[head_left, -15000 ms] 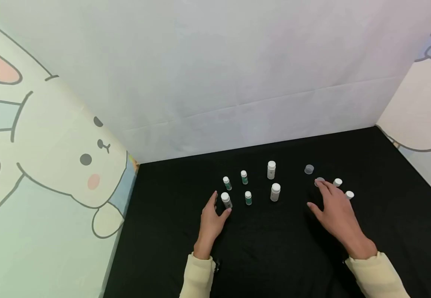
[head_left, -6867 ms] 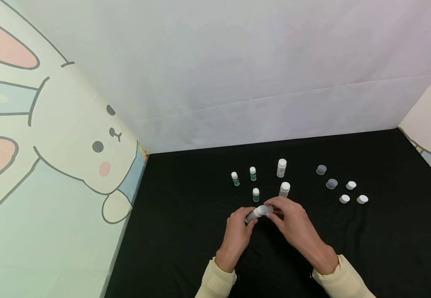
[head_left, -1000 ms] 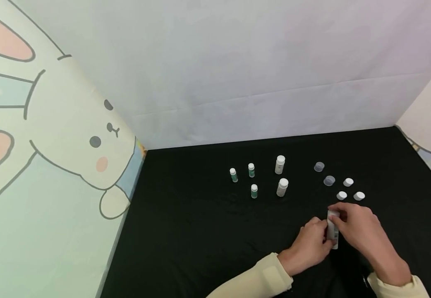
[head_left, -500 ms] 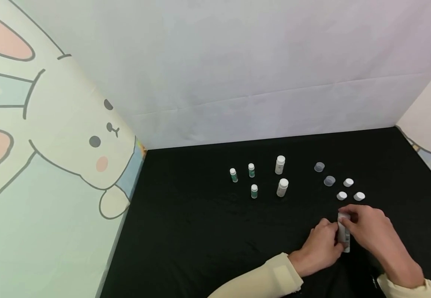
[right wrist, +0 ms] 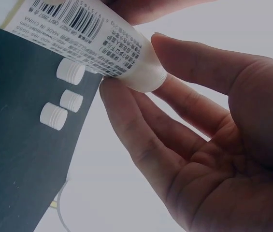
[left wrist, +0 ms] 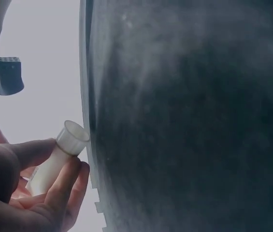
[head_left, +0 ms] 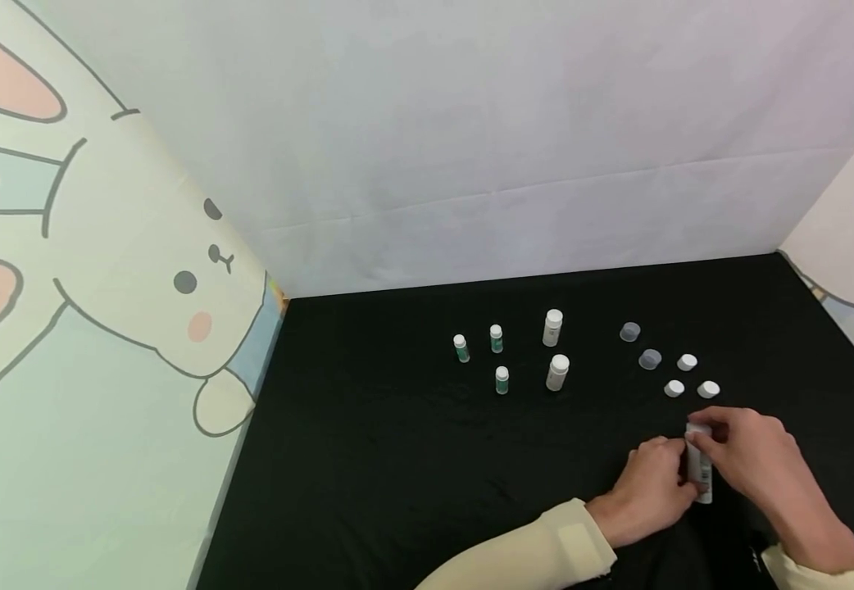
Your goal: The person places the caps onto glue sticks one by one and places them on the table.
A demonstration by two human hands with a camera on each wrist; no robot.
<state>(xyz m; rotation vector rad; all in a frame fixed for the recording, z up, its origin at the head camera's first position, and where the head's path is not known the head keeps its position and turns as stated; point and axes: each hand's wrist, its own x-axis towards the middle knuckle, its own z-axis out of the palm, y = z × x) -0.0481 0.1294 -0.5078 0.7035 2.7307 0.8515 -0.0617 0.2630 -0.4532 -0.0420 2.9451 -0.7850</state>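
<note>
A pale plastic bottle (head_left: 700, 465) is held between both hands at the right front of the table. My left hand (head_left: 651, 492) grips its side; in the left wrist view a clear, round rim (left wrist: 73, 137) pokes out beyond the thumb and fingers. My right hand (head_left: 755, 459) pinches the far end with thumb and fingertips. Black print and a barcode (right wrist: 80, 21) cover the bottle in the right wrist view, where the right fingers touch its whitish, rounded end. The fingers partly hide the bottle in every view.
Left of the hands stand two white bottles (head_left: 556, 373) and three small green-labelled vials (head_left: 501, 380). Beyond the right hand lie three white ribbed caps (head_left: 687, 362) and two clear cups (head_left: 650, 359). A pale wall (head_left: 471, 246) rises behind the black tabletop (head_left: 397, 459).
Earlier the bottle stood upright by my left hand, then both hands held it near the middle, a clear cup at its end. Over the last second both hands slide right with it.
</note>
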